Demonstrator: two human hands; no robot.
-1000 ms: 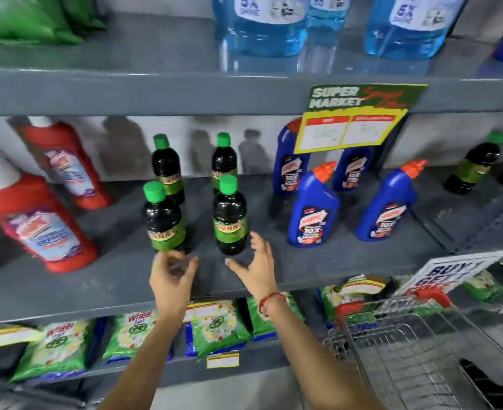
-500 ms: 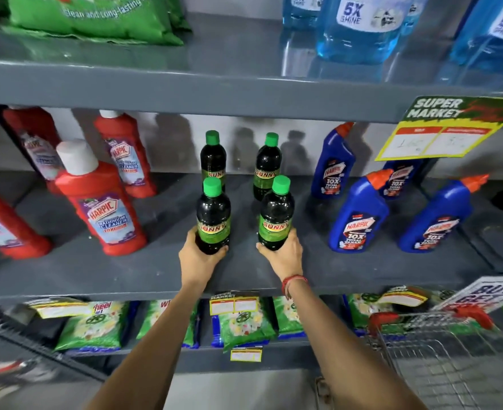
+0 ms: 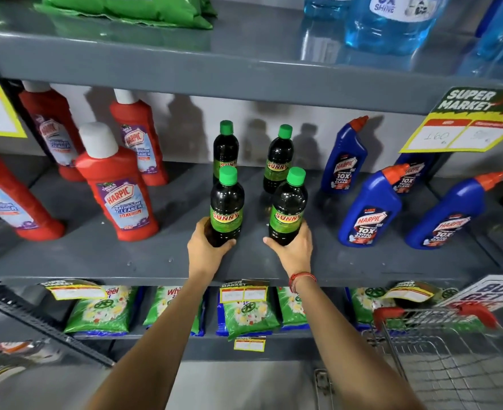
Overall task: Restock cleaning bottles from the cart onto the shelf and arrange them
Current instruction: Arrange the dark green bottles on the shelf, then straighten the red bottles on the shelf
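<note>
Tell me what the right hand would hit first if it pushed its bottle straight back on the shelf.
Probably the rear right Sunny bottle, which stands almost directly behind the front one that the right hand grips. Depth is hard to judge, but a gap shows between them.

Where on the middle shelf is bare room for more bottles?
Bare shelf along the front edge, between the red Harpic bottle and the left hand; more right of the right hand. Crowded around the blue Harpic bottles.

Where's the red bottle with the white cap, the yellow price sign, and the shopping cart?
red bottle (image 3: pixel 119 199), head view, label.
yellow price sign (image 3: pixel 463 134), head view, white boxes.
shopping cart (image 3: pixel 478 316), head view, red handle.
</note>
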